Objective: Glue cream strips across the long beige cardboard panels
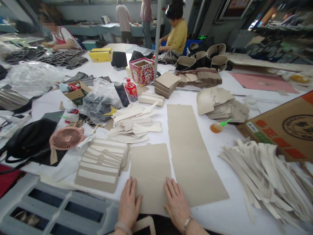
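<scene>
Both hands lie flat, palms down, on a beige sheet [150, 163] at the front of the white table. My left hand [129, 204] rests on its left edge, fingers stretched forward. On the right edge lies my right hand [177, 204], fingers spread, with a bracelet at the wrist. Neither hand grips anything. Beside the sheet, to the right, is a longer beige piece [190, 153]. A stack of beige panels with pale strips [97, 176] sits to the left. Behind the sheet are loose white strips [137, 125].
A pile of long strips [271, 182] and a cardboard box [283, 127] stand at right, near a glue bottle [217, 127]. A pink fan [67, 138] and black bag [29, 138] are left. Further back are a red bottle [131, 89], a patterned box [142, 71] and people.
</scene>
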Tool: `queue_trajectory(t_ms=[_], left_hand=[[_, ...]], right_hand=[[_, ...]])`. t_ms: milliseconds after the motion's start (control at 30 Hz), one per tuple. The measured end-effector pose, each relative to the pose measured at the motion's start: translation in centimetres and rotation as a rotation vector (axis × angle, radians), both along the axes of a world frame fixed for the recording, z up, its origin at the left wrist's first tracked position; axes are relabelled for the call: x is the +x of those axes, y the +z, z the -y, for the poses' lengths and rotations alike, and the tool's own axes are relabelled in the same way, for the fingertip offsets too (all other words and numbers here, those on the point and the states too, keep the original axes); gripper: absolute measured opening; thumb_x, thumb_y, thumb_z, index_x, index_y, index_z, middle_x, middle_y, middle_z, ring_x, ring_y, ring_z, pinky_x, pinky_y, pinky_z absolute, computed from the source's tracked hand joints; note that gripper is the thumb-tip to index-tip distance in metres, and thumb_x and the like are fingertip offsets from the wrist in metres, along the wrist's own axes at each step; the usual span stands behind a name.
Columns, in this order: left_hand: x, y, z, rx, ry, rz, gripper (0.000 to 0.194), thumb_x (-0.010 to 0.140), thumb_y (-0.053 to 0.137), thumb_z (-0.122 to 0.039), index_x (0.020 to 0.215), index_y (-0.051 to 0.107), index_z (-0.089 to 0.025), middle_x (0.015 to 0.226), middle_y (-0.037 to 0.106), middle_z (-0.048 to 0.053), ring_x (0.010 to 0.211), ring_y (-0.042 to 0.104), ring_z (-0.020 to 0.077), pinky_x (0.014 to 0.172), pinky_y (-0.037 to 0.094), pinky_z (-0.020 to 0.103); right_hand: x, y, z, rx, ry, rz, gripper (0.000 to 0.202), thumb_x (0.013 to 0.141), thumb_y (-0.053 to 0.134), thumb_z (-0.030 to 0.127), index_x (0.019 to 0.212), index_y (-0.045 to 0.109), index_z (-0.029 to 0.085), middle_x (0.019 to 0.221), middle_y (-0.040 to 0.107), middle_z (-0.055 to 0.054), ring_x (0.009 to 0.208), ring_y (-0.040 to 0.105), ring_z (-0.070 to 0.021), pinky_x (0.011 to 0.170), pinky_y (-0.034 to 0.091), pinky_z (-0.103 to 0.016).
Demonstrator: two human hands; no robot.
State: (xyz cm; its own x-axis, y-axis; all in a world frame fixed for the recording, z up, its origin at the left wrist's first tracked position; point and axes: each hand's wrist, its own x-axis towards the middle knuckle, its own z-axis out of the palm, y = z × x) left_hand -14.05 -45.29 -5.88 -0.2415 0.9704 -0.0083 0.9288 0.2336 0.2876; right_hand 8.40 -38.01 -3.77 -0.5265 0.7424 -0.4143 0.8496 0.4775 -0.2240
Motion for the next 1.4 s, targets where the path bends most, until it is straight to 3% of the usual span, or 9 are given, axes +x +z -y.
queue_trajectory(t_ms=[167,300,400,533,767,933,1067,1200,1400], left_hand=[[0.2,1.1,-0.3,0.042,-0.018,-0.069,0.048,0.08,0.046,-0.028,0.127,0.041,-0.02,0.137,0.037,0.009,0.126,0.033,0.0266,0.1,0.035,0.047],[1.0,2.1,-0.5,0.014,-0.168,-0.004,0.034,0.08,0.044,-0.019,0.112,0.055,-0.025,0.121,0.054,0.006,0.11,0.05,0.0215,0.09,0.045,0.038],[1.7,2.7,-0.4,-0.041,-0.254,0.071,0.03,0.08,0.043,-0.017,0.105,0.058,-0.025,0.113,0.058,0.006,0.102,0.054,0.0197,0.086,0.047,0.035],[1.4,3.5,0.4,-0.044,-0.166,0.114,0.029,0.082,0.043,-0.02,0.109,0.055,-0.022,0.112,0.058,0.007,0.1,0.054,0.0188,0.087,0.047,0.035],[-1.1,3.7,3.3,0.004,0.05,0.096,0.026,0.082,0.045,-0.026,0.105,0.057,-0.019,0.107,0.06,0.008,0.099,0.056,0.0195,0.085,0.049,0.035],[-0.6,3.7,4.1,0.026,0.029,0.105,0.023,0.084,0.043,-0.023,0.099,0.06,-0.021,0.105,0.061,0.007,0.097,0.057,0.0183,0.084,0.05,0.033],[1.7,3.9,2.5,0.046,-0.095,0.118,0.026,0.083,0.043,-0.02,0.103,0.059,-0.023,0.108,0.06,0.006,0.1,0.056,0.0183,0.086,0.049,0.032],[3.9,3.9,-0.7,0.048,-0.215,0.115,0.034,0.082,0.041,-0.018,0.112,0.056,-0.024,0.115,0.058,0.007,0.105,0.054,0.0204,0.088,0.047,0.036],[5.3,3.3,-5.3,0.056,-0.231,0.115,0.037,0.083,0.04,-0.02,0.118,0.05,-0.022,0.122,0.053,0.007,0.112,0.048,0.0225,0.09,0.044,0.04]], right_hand=[[0.2,0.2,-0.2,0.031,0.018,-0.023,0.07,0.073,0.054,0.026,0.137,0.028,0.015,0.147,0.014,-0.007,0.134,0.009,-0.0303,0.107,0.014,-0.046],[0.2,0.1,-0.2,0.045,0.039,-0.023,0.07,0.072,0.053,0.025,0.137,0.029,0.015,0.146,0.014,-0.007,0.133,0.012,-0.0308,0.106,0.016,-0.048],[0.2,0.1,-0.3,0.046,0.044,-0.027,0.069,0.072,0.052,0.024,0.137,0.029,0.014,0.146,0.013,-0.008,0.133,0.012,-0.0311,0.106,0.015,-0.048],[0.5,0.9,-0.6,0.043,0.042,-0.07,0.065,0.073,0.05,0.024,0.136,0.031,0.016,0.146,0.02,-0.007,0.132,0.017,-0.03,0.105,0.016,-0.047],[1.5,2.8,-0.7,0.024,0.039,-0.223,0.038,0.081,0.041,0.023,0.118,0.051,0.019,0.122,0.053,-0.009,0.111,0.045,-0.024,0.098,0.028,-0.04],[1.9,3.0,-0.7,-0.04,-0.067,-0.335,0.028,0.081,0.038,0.016,0.101,0.057,0.02,0.105,0.058,-0.009,0.099,0.052,-0.0214,0.088,0.038,-0.035],[1.1,3.0,-2.7,-0.11,-0.189,-0.469,0.025,0.078,0.037,0.011,0.089,0.057,0.019,0.091,0.06,-0.007,0.089,0.055,-0.0179,0.08,0.043,-0.029],[-0.3,2.3,-5.9,-0.134,-0.309,-0.501,0.021,0.073,0.04,0.007,0.08,0.056,0.018,0.075,0.059,-0.002,0.071,0.055,-0.0144,0.068,0.044,-0.025],[-1.5,0.4,-8.5,-0.114,-0.318,-0.461,0.019,0.067,0.042,0.005,0.073,0.055,0.018,0.069,0.058,0.0,0.067,0.054,-0.0133,0.066,0.042,-0.023]])
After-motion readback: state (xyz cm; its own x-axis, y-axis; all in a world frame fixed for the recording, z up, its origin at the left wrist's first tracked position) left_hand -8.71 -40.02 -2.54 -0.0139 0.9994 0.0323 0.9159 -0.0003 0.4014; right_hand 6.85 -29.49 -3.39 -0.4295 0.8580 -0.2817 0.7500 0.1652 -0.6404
